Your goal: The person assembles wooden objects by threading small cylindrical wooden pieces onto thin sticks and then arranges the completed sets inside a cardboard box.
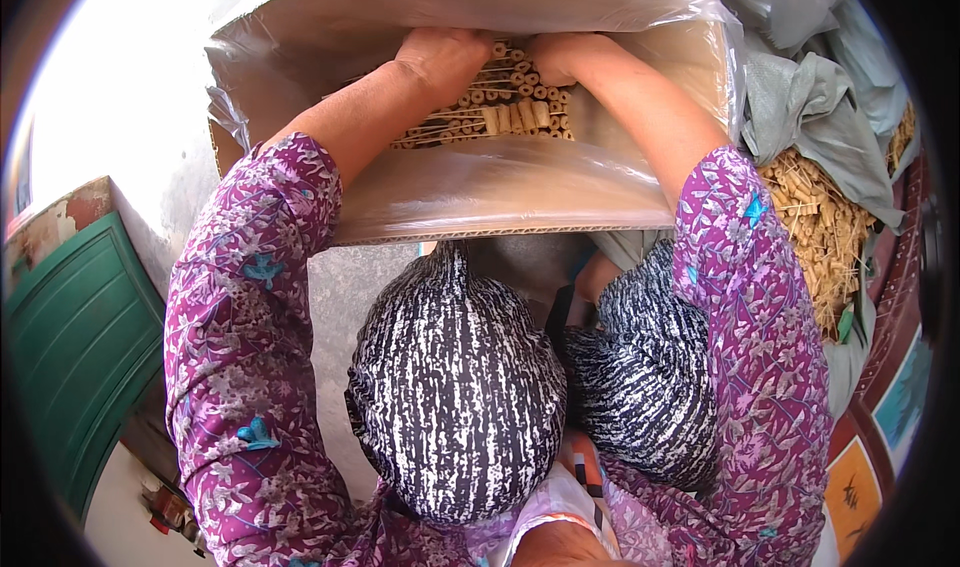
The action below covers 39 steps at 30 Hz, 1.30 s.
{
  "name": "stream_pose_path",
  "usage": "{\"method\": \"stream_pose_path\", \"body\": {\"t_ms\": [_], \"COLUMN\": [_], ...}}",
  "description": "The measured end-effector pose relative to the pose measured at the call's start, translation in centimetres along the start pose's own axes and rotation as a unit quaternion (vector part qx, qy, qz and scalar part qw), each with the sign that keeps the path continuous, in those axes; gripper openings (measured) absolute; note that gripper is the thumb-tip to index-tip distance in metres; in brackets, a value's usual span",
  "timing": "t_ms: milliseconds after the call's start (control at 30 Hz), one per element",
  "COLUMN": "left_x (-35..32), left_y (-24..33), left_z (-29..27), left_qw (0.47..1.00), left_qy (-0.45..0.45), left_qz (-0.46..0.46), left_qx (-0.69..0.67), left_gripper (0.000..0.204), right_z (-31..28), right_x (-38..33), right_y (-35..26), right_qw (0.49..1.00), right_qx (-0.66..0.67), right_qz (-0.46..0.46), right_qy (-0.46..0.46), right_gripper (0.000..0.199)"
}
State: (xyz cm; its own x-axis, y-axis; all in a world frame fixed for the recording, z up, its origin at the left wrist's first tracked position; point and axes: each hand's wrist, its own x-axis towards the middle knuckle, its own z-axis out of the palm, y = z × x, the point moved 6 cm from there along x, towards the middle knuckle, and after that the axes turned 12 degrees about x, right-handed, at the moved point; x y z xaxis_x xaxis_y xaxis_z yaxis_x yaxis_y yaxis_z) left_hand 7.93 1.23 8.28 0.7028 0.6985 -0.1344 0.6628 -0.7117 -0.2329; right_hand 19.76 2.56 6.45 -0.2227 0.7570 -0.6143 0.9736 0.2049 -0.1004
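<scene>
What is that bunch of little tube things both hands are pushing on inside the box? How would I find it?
Find the big cardboard box lined with clear plastic at the top. Deep inside, under the left hand and right hand, lies a layer of short tan tubes with round hollow ends, neater than the loose straw-coloured heap at right.

Sticks (505, 102) in box (500, 192), hands atop

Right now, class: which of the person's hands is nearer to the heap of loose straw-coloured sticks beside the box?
The right hand. It is inside the cardboard box, on the side toward the heap. The left hand is further across the box.
</scene>
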Motion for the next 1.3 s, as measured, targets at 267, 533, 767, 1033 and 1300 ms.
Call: {"method": "stream_pose_path", "body": {"t_ms": [267,533,767,1033,1300], "left_x": [1.5,3.5,-0.1,-0.3,0.9], "left_y": [1.2,2.1,-0.2,-0.9,-0.5], "left_z": [2.6,3.2,3.9,4.1,4.3], "left_qw": [0.991,0.992,0.969,0.992,0.975], "left_qy": [0.112,0.102,0.181,0.057,0.036], "left_qz": [-0.032,-0.053,-0.082,-0.086,-0.164], "left_qx": [0.071,-0.052,-0.147,-0.069,-0.143], "left_gripper": [0.033,0.031,0.036,0.028,0.038], "right_z": [1.4,-0.7,-2.0,-2.4,-2.3], "right_x": [1.0,-1.5,-1.6,-2.2,-2.3], "right_y": [0.4,-1.3,-0.9,-0.6,-0.8], "right_qw": [0.998,0.996,0.994,0.995,0.996], "right_qx": [-0.052,-0.059,-0.027,-0.025,-0.013], "right_qz": [0.019,0.026,0.019,0.033,0.051], "right_qy": [0.031,0.055,0.103,0.096,0.076], "right_gripper": [0.033,0.029,0.027,0.026,0.025]}}
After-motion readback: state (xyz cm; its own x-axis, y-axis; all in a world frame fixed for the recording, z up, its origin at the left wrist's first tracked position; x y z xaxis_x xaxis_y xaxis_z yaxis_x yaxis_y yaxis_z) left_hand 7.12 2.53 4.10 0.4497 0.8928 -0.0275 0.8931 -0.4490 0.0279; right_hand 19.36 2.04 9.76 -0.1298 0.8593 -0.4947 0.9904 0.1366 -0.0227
